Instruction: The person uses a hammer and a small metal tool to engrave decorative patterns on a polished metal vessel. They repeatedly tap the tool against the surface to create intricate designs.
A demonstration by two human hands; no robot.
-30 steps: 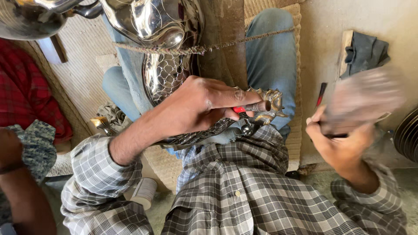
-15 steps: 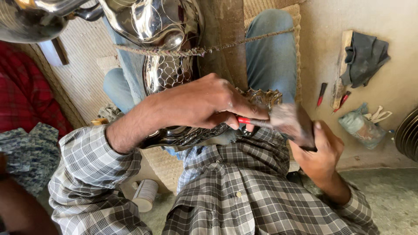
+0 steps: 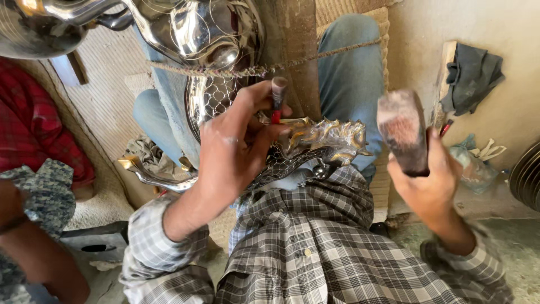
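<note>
In the head view, the person is sitting with a shiny embossed metal piece point(image 3: 315, 143) lying across the lap at the centre of the frame, and the step in hand looks like chasing its surface with a punch and a striking block. The left hand point(image 3: 236, 149) is closing its fingers round a short red-banded punch point(image 3: 277, 98), holding it roughly upright with its lower end hidden behind the fingers, seemingly touching the metal piece just beside the ornate gilded edge. The right hand point(image 3: 430, 180), at the right of the frame, is gripping a worn wooden block point(image 3: 402, 132) fully, raised apart from the punch head. The next move, judging by this, calls for a square blow on the punch top while the left hand is keeping it steady.
</note>
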